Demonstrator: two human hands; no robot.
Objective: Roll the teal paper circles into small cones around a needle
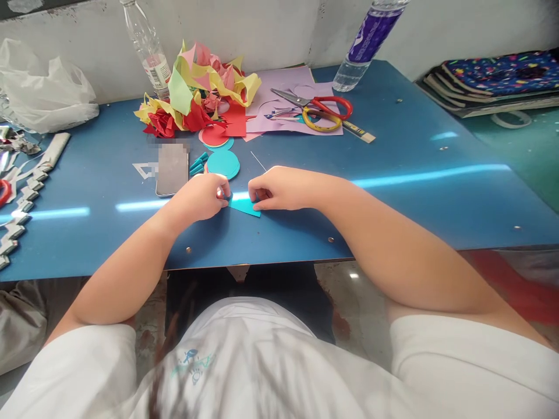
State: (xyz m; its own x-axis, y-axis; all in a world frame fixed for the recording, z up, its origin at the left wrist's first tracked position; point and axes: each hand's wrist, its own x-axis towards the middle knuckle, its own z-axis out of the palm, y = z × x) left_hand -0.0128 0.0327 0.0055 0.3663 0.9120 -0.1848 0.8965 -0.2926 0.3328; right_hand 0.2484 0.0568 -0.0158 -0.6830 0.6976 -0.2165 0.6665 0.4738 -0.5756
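Observation:
A folded piece of bright blue paper [245, 205] lies low over the table between my hands. My left hand [208, 195] pinches its left end, with something small and red showing at the fingers. On its right side, my right hand [277, 189] has thumb and fingers closed on the paper's edge. Just beyond my left hand is a stack of blue paper circles [223, 164], with red circles [215, 135] behind it. Several small rolled blue paper pieces [198, 164] sit beside a phone [172, 169].
Red-and-yellow scissors [323, 110] and a cutter rest on purple paper [288, 78] at the back. Crumpled coloured paper [209, 87], two bottles [152, 58] [367, 43] and a plastic bag [48, 93] stand along the wall. A folded-paper chain [26, 201] lies left.

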